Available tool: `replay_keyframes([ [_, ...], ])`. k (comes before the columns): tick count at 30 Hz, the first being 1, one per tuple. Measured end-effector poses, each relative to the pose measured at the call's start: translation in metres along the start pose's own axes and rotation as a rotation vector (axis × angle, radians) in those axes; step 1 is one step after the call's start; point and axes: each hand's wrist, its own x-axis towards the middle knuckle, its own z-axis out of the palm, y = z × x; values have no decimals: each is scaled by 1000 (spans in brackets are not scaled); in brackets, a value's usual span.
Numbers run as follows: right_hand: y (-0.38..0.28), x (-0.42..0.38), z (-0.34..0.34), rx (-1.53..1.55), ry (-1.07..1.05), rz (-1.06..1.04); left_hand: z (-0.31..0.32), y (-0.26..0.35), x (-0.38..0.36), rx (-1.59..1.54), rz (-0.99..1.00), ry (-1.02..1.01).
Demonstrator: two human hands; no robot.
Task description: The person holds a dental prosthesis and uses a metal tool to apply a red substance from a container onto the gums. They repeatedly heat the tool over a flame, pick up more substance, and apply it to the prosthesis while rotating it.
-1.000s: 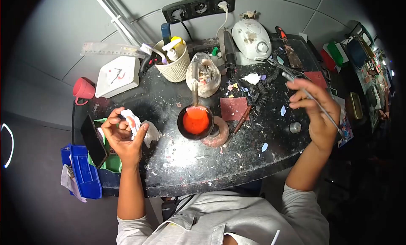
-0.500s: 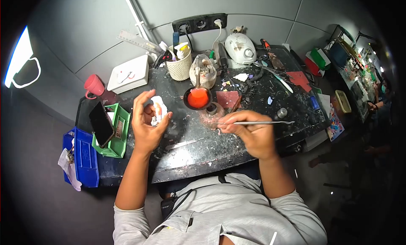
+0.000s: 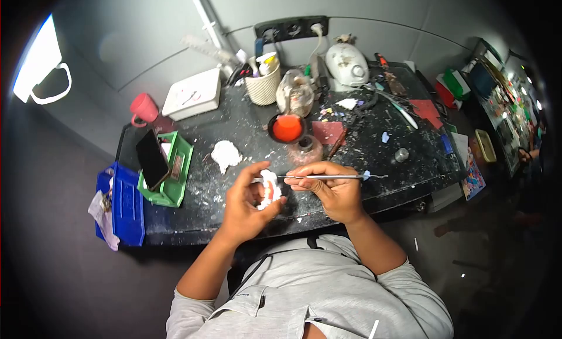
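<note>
My left hand (image 3: 244, 209) is closed round a white plaster dental model (image 3: 270, 185) with pink material and teeth on it. My right hand (image 3: 335, 197) pinches a slim metal wax carver (image 3: 345, 177). The carver's left tip is at the model's edge; whether it touches cannot be made out. Just beyond the hands, a small dark pan of red wax (image 3: 287, 129) sits above a glass burner (image 3: 306, 152). A white plaster piece (image 3: 226, 155) lies on the table behind my left hand.
A phone (image 3: 154, 160) leans on a green bin (image 3: 182, 174), beside a blue bin (image 3: 127, 210). Behind stand a pink mug (image 3: 143, 109), white tray (image 3: 192, 95), woven cup (image 3: 263, 89) and white machine (image 3: 346, 65). Pink wax sheets (image 3: 328, 132) and a metal cap (image 3: 401, 155) lie rightward.
My left hand has brought the model right and closer to my body. The carver has come up to the model. The view has shifted, and the white plaster piece is now uncovered.
</note>
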Motion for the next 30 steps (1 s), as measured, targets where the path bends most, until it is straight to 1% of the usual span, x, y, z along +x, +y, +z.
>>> replay_keyframes([
  [1,7,-2,3,1,2,2,3,-10,-6,-103,-52,-2],
  [2,15,-4,5,-123,-5,-80,3,-17,-11,-82,-82,-19],
  [3,16,-5,5,-111,-29,-50,3,-23,-15,-62,-113,-38],
  [4,12,-4,4,-330,-74,-175,7,-29,-17,-92,-106,-12],
  [5,12,-3,5,-547,-121,-306,7,-29,-20,-17,-74,-12],
  [6,20,-3,7,-526,-56,-314,4,-22,-20,-10,-123,-39],
  [7,20,-3,7,-554,-77,-311,2,-17,-22,-5,-173,-72],
  [8,20,-6,10,-529,-70,-279,2,-18,-24,-12,-189,-61],
  [10,20,-8,12,-508,-68,-244,4,-20,-24,69,-135,-52],
  [11,20,-8,12,-536,-90,-244,3,-20,-24,63,-143,-48],
  [13,19,-8,11,-566,-112,-236,4,-19,-23,151,-133,-39],
  [22,17,-14,9,-637,-179,-272,5,-13,-21,158,-156,-23],
  [25,14,-15,7,-573,-204,-215,3,-18,-22,140,-174,-49],
  [28,16,-14,7,-624,-176,-234,3,-16,-21,128,-201,-55],
  [30,19,-14,8,-655,-192,-294,3,-16,-21,101,-206,-51],
])
